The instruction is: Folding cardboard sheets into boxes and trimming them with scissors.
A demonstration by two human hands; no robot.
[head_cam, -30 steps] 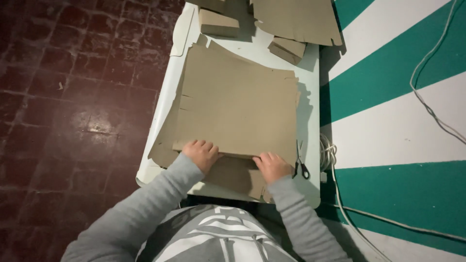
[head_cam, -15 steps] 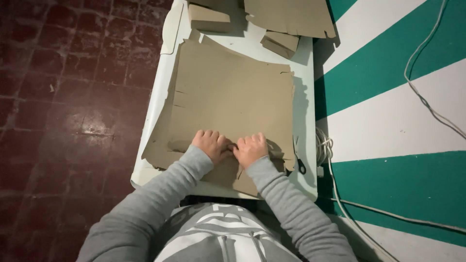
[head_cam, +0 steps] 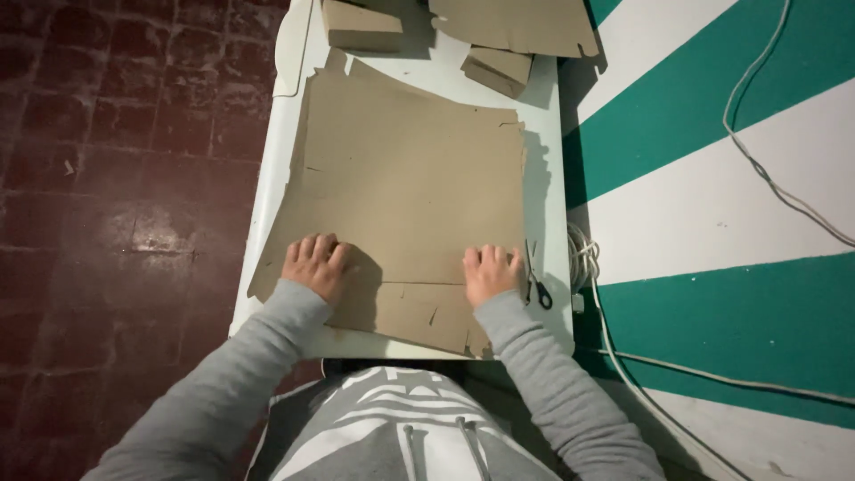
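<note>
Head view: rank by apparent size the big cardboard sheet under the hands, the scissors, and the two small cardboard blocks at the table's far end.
1. Big cardboard sheet, by far the largest.
2. Left cardboard block and right cardboard block: they look alike, the left one is cut off by the frame, so unranked.
3. Scissors, smallest.

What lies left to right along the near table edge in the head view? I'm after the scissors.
Left hand → right hand → black-handled scissors → coiled white cable, hanging just past the table edge.

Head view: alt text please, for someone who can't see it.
Both hands, left hand and right hand, press flat on a large brown cardboard sheet on a white table. Black scissors lie just right of the right hand; smaller cardboard pieces sit at the far end.
</note>
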